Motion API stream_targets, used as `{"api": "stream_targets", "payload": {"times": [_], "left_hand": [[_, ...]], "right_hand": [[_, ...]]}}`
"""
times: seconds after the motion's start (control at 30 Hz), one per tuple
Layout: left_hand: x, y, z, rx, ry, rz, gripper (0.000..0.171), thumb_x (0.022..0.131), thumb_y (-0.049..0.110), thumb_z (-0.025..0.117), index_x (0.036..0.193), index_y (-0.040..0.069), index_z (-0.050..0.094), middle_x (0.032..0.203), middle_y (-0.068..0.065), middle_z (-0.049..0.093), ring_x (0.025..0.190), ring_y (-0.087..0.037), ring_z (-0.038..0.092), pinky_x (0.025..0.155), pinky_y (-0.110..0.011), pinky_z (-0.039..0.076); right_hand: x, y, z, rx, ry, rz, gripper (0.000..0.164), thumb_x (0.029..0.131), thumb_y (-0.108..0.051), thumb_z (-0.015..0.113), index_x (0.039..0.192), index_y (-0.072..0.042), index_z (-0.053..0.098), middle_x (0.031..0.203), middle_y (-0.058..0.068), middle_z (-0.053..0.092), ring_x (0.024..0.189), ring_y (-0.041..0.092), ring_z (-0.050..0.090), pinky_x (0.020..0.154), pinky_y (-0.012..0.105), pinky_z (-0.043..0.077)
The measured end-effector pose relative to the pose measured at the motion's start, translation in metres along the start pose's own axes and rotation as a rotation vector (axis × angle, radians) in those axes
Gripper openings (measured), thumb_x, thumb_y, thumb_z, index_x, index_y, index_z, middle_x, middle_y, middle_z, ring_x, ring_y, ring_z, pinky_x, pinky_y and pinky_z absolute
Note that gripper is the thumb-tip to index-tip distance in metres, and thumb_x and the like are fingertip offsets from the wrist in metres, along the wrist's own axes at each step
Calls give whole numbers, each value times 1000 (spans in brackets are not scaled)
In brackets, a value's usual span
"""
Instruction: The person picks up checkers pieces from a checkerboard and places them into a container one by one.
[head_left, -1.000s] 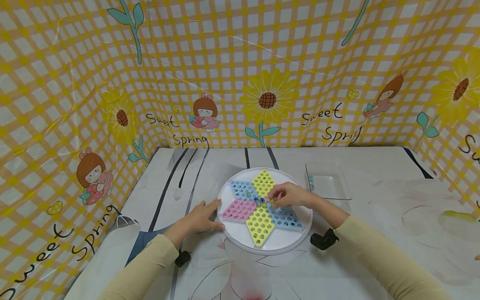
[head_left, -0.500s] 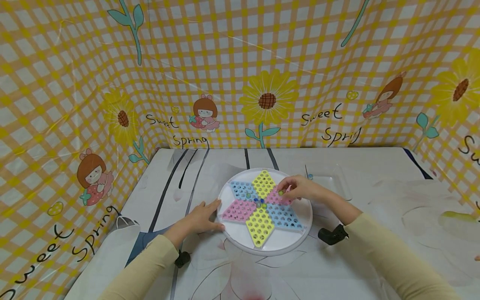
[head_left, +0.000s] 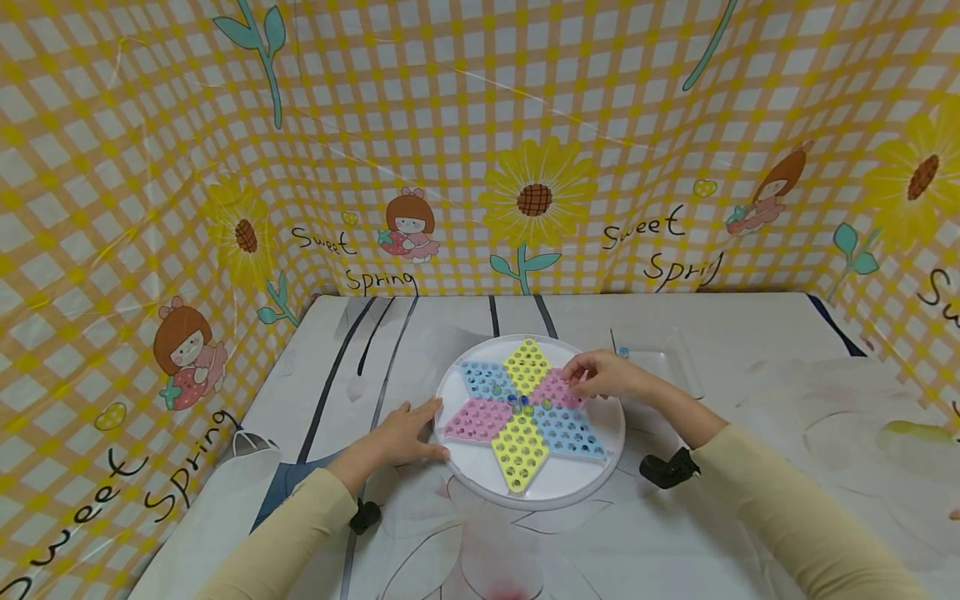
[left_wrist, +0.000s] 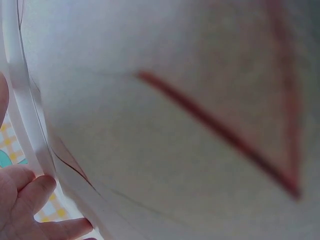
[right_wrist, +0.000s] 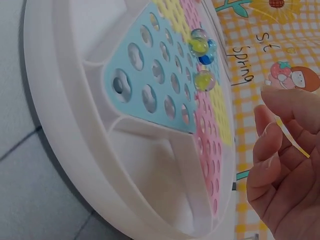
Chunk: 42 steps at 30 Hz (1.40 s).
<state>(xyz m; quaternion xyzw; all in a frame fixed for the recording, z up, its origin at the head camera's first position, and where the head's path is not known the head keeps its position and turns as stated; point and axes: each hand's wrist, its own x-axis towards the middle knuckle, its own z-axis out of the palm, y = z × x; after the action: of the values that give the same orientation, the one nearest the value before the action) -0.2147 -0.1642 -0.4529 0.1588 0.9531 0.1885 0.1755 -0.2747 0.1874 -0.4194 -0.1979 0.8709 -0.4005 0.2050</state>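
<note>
A round white Chinese checkers board with a star of yellow, pink and blue holed sections lies on the table. My left hand rests against its left rim, thumb and fingers spread; in the left wrist view, fingers touch that rim. Above the pink section at the board's right hovers my right hand, loosely bent, with no marble visible in it in the right wrist view. A yellow-green marble sits near the blue section's inner end. Beside it at the centre are a second yellow-green marble and blue marbles.
Behind my right hand stands a clear plastic tray, partly covered, with a light-blue marble at its left side. Another pale marble sits on the upper-left blue section. A checked cloth hangs behind the white table.
My right hand has moved from the board's centre to the right, over the pink section. The yellow-green marble by its fingertips now sits on the board, apart from the hand. My left hand has stayed still.
</note>
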Motion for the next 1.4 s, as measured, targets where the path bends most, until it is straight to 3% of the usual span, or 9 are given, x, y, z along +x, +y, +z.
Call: {"api": "stream_targets", "payload": {"times": [0.3, 0.6, 0.9, 1.03, 1.2, 1.4], "left_hand": [[0, 1, 0, 9, -5, 7, 89, 76, 50, 67, 146, 12, 25, 150, -7, 25, 133, -49, 18, 103, -62, 23], [2, -1, 2, 1, -11, 0, 89, 77, 51, 66, 146, 14, 24, 151, -5, 23, 134, -48, 16, 103, -62, 22], [3, -2, 2, 5, -9, -6, 90, 76, 52, 66, 146, 15, 24, 151, -4, 24, 134, -47, 17, 102, -62, 23], [2, -1, 1, 4, -8, -5, 90, 76, 52, 67, 146, 15, 24, 151, -5, 24, 133, -47, 17, 102, -63, 23], [2, -2, 2, 4, -14, -7, 90, 77, 51, 66, 146, 15, 23, 151, -5, 23, 134, -47, 16, 103, -62, 22], [2, -4, 2, 10, -16, -12, 90, 76, 53, 66, 147, 16, 22, 151, -4, 22, 134, -46, 15, 103, -62, 21]], "right_hand": [[11, 1, 15, -9, -17, 19, 26, 80, -13, 69, 102, -3, 62, 82, 3, 56, 69, 16, 47, 54, 22, 42], [21, 1, 32, -90, -21, 3, 21, 78, -7, 68, 99, -6, 65, 81, 2, 56, 76, 15, 49, 69, 22, 45], [22, 2, 41, -88, -8, -30, 11, 76, -6, 68, 86, -8, 64, 80, 2, 54, 73, 14, 48, 66, 20, 45], [20, -3, 42, -115, -22, -56, 15, 76, -7, 70, 91, -7, 66, 78, 2, 54, 72, 14, 48, 64, 20, 44], [24, -4, 45, -166, -28, -13, 21, 77, -7, 70, 97, -5, 66, 79, 1, 56, 74, 13, 49, 66, 20, 44], [23, -7, 47, -181, -19, -14, 18, 76, -6, 71, 93, -7, 66, 78, 0, 56, 72, 12, 49, 67, 21, 46]]}}
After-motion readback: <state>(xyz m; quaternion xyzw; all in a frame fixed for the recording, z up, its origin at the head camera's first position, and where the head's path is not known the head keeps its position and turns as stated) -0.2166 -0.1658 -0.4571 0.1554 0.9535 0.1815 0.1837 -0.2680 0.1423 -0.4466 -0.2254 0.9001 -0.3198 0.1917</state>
